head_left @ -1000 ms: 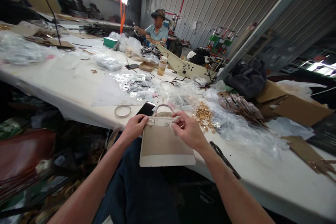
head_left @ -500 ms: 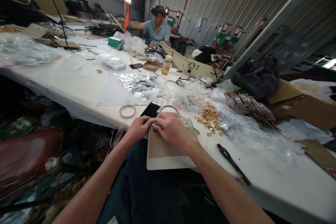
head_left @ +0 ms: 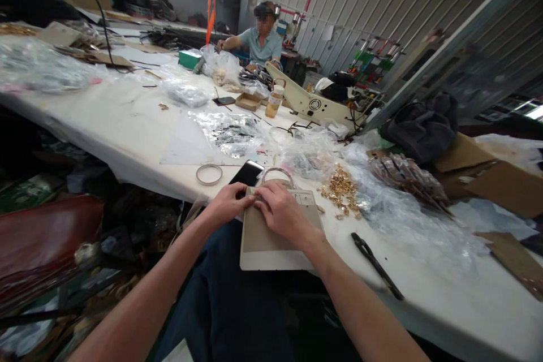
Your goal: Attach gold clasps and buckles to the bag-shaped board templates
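A small beige handbag (head_left: pixel 271 237) with a white base lies flat at the table's near edge, over my lap. My left hand (head_left: pixel 228 203) pinches the bag's upper left corner with curled fingers. My right hand (head_left: pixel 283 212) lies over the bag's top flap, fingers pressed together near the left corner, touching my left fingertips. The bag's round handle (head_left: pixel 278 171) sticks out behind my hands. What my fingertips press on is hidden.
A black phone (head_left: pixel 247 172) and a metal ring (head_left: pixel 209 173) lie just behind the bag. Gold metal fittings (head_left: pixel 340 189) are piled to the right, with black pliers (head_left: pixel 375 264) nearer. Plastic bags (head_left: pixel 231 133) litter the white table (head_left: pixel 127 130). Another person (head_left: pixel 263 39) sits at the far end.
My right hand has moved left across the bag's flap to meet my left hand at the upper left corner. The view has shifted slightly.
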A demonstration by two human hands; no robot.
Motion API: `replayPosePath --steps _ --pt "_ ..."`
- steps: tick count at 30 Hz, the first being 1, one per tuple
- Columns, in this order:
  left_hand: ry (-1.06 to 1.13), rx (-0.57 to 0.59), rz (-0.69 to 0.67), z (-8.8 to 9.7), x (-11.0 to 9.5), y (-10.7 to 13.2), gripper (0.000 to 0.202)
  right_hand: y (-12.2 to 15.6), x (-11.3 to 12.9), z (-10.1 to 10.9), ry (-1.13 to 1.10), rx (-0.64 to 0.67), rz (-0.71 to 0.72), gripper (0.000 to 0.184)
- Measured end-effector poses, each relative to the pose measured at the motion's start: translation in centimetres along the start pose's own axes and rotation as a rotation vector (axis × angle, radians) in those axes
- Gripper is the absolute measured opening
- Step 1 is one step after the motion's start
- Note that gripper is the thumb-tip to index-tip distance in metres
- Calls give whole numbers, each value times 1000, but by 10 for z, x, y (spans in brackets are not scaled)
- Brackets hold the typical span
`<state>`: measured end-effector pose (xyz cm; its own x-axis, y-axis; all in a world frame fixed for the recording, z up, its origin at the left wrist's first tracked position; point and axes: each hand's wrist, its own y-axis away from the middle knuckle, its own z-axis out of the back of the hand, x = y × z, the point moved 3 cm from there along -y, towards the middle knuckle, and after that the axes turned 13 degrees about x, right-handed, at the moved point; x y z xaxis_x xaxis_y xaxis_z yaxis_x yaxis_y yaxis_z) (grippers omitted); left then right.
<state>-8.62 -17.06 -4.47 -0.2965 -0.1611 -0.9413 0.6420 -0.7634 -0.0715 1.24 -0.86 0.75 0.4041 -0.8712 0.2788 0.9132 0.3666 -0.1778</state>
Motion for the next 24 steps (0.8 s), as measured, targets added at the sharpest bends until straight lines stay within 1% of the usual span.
replayPosePath --steps 2,5,7,11,13,16,20,24 --pt "54 2 31 -1 -1 -1 39 3 -1 -2 -37 -34 17 23" --pt "129 -35 93 -2 -3 -4 49 7 -3 -5 -79 -80 30 32" --pt "136 -37 101 -3 -4 -6 51 8 -4 -6 -92 -89 31 33" --pt "94 3 90 -4 -4 -8 46 6 -4 -4 -97 -75 30 28" --pt "52 -4 101 -3 -3 -9 42 4 -5 -4 -108 -69 24 27" --pt "23 -20 116 -4 -1 -10 40 4 -5 -5 -128 -80 20 26" --pt "73 -14 114 -5 -2 -10 41 7 -6 -9 -140 -106 6 26" --pt "152 20 138 -5 -1 -10 44 9 -8 -12 -154 -127 15 28"
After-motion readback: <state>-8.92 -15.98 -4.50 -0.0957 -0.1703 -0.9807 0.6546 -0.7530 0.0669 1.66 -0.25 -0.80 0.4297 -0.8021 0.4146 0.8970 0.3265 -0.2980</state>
